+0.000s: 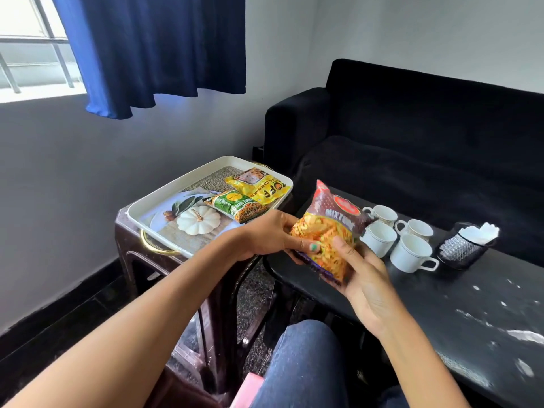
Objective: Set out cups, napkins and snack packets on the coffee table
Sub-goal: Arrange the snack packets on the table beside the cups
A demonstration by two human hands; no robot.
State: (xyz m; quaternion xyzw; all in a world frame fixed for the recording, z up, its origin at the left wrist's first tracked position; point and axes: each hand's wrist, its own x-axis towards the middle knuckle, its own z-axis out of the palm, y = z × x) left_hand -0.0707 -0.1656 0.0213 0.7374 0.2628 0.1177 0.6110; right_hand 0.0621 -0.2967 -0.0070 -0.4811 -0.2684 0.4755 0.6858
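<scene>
Both my hands hold a maroon and orange mixture snack packet (329,225) above the left end of the black coffee table (441,304). My left hand (270,234) grips its left side, and my right hand (362,278) supports it from below and the right. Several white cups (409,254) stand on the coffee table just right of the packet. Beside them, a black mesh holder (459,248) contains white napkins (479,232). A green snack packet (235,206) and a yellow snack packet (259,185) lie in the white tray (176,184) on the left.
The tray has gold handles and rests on a dark brown plastic stool (138,254) left of the coffee table. A black sofa (426,136) runs behind the table. My knee in jeans (306,363) is below. A blue curtain (159,45) hangs by the window.
</scene>
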